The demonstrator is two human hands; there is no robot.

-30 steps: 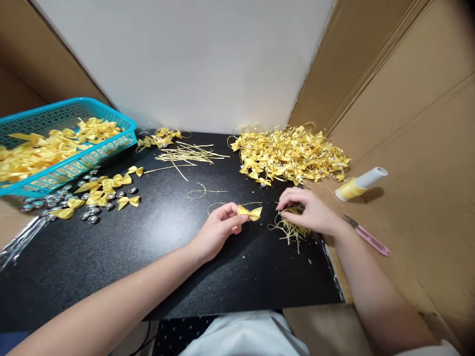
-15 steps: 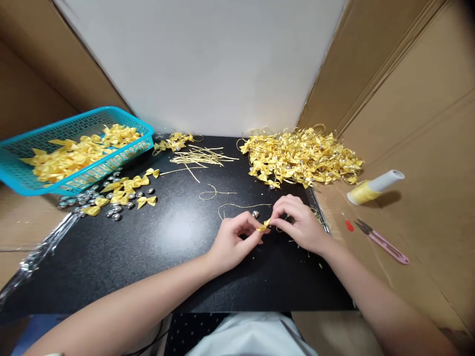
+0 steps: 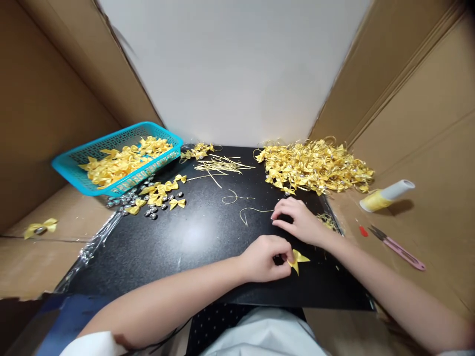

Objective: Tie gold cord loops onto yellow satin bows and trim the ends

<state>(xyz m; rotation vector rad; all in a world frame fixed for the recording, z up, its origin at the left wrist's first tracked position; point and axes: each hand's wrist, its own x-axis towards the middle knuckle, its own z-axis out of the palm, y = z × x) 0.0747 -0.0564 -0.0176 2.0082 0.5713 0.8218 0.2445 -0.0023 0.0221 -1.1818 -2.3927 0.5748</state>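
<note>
Low over the front right of the black table, my left hand pinches a yellow ribbon bow. Its two tails poke out to the right of the fingers. Just beyond it, my right hand rests near the tabletop, fingers curled and thumb drawn in. Something tiny may sit at its fingertips, but the fingers cover it. A thin gold cord runs along the table up to that hand. Another looped cord lies farther back.
A turquoise basket of bows stands at left, with silver bells and loose bows before it. Cut cords lie at the back, beside a heap of finished bows. Pink thread snips and a spool are on cardboard at right.
My left hand has brought the bow nearer to me and to the right, away from my right hand's fingers. The silver bell beside the hands no longer shows. The view has shifted left.
</note>
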